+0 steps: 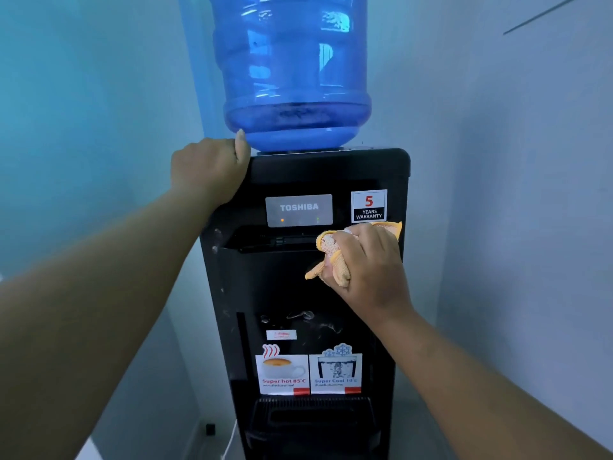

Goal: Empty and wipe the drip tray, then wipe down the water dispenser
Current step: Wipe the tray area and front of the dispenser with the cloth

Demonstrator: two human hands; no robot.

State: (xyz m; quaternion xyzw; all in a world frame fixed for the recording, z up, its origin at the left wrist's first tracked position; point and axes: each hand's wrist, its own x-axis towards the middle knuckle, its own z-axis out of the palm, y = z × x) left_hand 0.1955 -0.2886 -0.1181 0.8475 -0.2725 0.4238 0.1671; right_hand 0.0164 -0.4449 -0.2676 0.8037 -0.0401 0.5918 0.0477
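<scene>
Centre of the frame, a tall black water dispenser stands against a pale blue wall, and there is plenty to read on it. A grey panel up front says "TOSHIBA", with a small orange light and a green one glowing beneath the name. Just right of it, a white sticker reads "5 YEARS WARRANTY", the 5 in red. Lower down, two picture labels sit side by side: the left label shows a steaming cup and "Super hot 85°C", the right label shows ice and "Super Cool 10°C". A tiny white tag above them is too blurred to read.

Up top, a big blue water bottle sits inverted on the machine. The left hand comes in from the lower left, arm outstretched, fingers curled over the dispenser's upper left corner, gripping the edge, thumb tip up beside the bottle.

The right hand reaches in from the lower right, fingers closed around a bunched yellow-orange cloth, pressing it against the front just under the warranty sticker, beside the dark tap recess. Smears and water marks show on the black front below.

At the bottom of the frame, the black slatted drip tray sits in its place on the dispenser. Grey floor shows at the base.
</scene>
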